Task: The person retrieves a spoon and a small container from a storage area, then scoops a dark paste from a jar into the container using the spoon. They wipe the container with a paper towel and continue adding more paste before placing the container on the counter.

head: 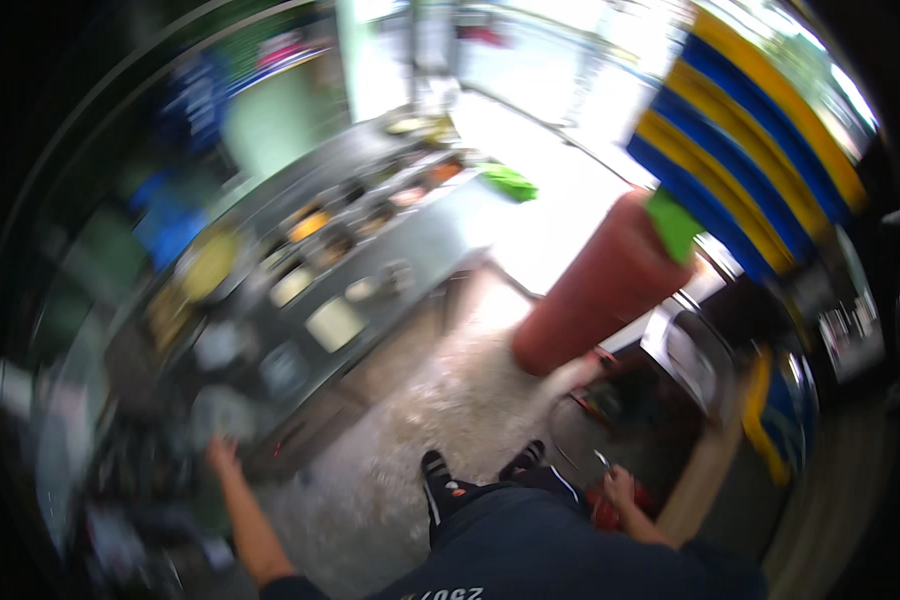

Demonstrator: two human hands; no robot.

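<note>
The picture is blurred by motion. My left hand [223, 452] reaches out to the near end of a metal counter [379, 274]. It is at the edge of a pale round object [223, 415], perhaps a bowl or plate; whether it grips it is too blurred to tell. Low at my right side, my right hand [619, 486] is closed around a small tool with a shiny metal tip [602, 458], possibly a knife. Behind that hand is a red object [606, 510], partly hidden. On the counter lie a cream square piece [335, 324] and a clear container [283, 370].
Several food containers [309, 225] line the counter's back, and a green cloth [508, 182] lies at its far end. A tall red cylinder [600, 289] stands ahead to the right, beneath a blue-and-yellow striped cloth [742, 142]. The floor [401, 420] looks mottled.
</note>
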